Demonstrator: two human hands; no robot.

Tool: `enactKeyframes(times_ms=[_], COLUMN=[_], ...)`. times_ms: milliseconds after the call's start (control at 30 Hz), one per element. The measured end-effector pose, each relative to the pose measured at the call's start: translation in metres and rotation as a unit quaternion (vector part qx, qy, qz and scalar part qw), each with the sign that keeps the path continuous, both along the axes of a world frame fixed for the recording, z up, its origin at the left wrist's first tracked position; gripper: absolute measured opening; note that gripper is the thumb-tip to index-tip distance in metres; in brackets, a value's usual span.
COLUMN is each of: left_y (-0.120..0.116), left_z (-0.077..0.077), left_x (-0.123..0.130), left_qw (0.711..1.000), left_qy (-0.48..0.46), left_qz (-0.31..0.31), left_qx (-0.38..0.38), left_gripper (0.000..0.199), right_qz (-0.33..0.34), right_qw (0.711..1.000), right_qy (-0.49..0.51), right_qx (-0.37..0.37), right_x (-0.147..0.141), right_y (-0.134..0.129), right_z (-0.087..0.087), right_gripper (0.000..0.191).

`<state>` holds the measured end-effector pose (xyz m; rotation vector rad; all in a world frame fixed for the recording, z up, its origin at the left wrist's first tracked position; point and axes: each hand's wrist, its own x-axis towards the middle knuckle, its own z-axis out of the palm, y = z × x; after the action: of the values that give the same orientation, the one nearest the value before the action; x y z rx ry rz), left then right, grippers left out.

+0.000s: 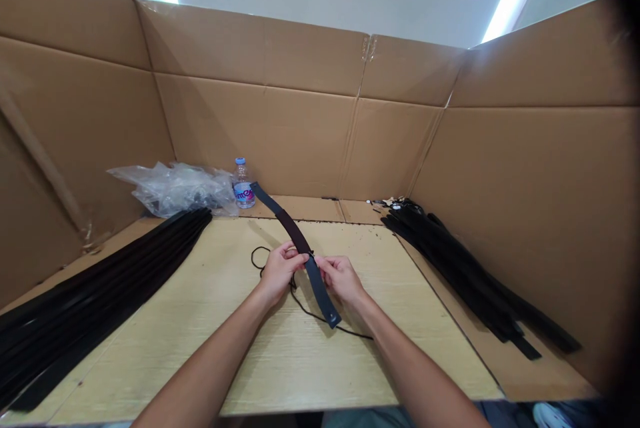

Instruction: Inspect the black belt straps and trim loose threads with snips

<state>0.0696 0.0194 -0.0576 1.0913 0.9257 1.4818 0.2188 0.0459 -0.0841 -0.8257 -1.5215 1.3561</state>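
A curved black strap (320, 291), with a small hole near its end, is held up slantwise above the table. Its upper middle part is covered by a dark brown-black band (294, 229). My left hand (280, 271) pinches the strap near its middle, thumb on the front face. At the strap's right edge, my right hand (340, 276) is closed in a pinch on a thin black cord, mostly hidden by the fingers. More of the black cord (310, 311) trails over the table below the hands, with a loop to the left.
Long black strips (115, 288) lie in a bundle at the left; another pile of black strips (465, 275) lies at the right. Clear plastic bags (183, 188) and a water bottle (243, 185) stand at the back. Cardboard walls (300, 135) enclose the table (200, 321).
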Motion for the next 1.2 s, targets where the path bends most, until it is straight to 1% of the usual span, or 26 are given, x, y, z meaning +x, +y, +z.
enactKeyframes(times_ms=[233, 367, 433, 533, 667, 767, 900, 1033, 1133, 1200], left_y=[0.002, 0.001, 0.001, 0.001, 0.0, -0.001, -0.004, -0.006, -0.006, -0.007], left_z=[-0.003, -0.003, -0.002, -0.002, -0.004, -0.004, -0.002, 0.0, -0.003, -0.005], left_x=[-0.001, -0.001, -0.001, 0.0, 0.002, 0.005, 0.008, 0.01, 0.007, 0.003], left_qw=[1.0, 1.0, 1.0, 1.0, 0.999, 0.999, 0.998, 0.995, 0.989, 0.98], left_qy=[0.009, -0.005, -0.014, -0.015, 0.008, 0.016, 0.035, 0.044, 0.086, 0.164], left_qz=[-0.01, -0.015, -0.014, -0.014, -0.028, -0.033, -0.029, -0.06, -0.101, -0.098], left_qx=[0.013, 0.004, -0.001, -0.003, 0.017, 0.029, 0.035, 0.059, 0.06, 0.06], left_gripper=[0.033, 0.039, 0.043, 0.044, 0.039, 0.04, 0.039, 0.041, 0.051, 0.054], right_qz=[-0.008, -0.046, -0.067, -0.071, -0.065, -0.071, -0.088, -0.1, -0.099, -0.095], right_qw=[0.999, 0.998, 0.995, 0.994, 0.994, 0.992, 0.988, 0.986, 0.988, 0.99], right_qy=[0.017, 0.048, 0.065, 0.079, 0.089, 0.103, 0.122, 0.129, 0.119, 0.108], right_qx=[-0.025, -0.021, -0.019, -0.009, 0.019, 0.031, 0.03, 0.017, 0.002, -0.006], right_x=[-0.001, 0.003, 0.006, 0.007, 0.0, -0.005, -0.004, 0.003, 0.01, 0.015], right_y=[0.002, 0.007, 0.01, 0.009, 0.0, -0.008, -0.011, -0.009, -0.007, -0.004], right_z=[-0.003, -0.004, -0.002, 0.002, 0.007, 0.012, 0.017, 0.019, 0.021, 0.021], right_gripper=[0.049, 0.05, 0.05, 0.048, 0.045, 0.044, 0.05, 0.051, 0.054, 0.055])
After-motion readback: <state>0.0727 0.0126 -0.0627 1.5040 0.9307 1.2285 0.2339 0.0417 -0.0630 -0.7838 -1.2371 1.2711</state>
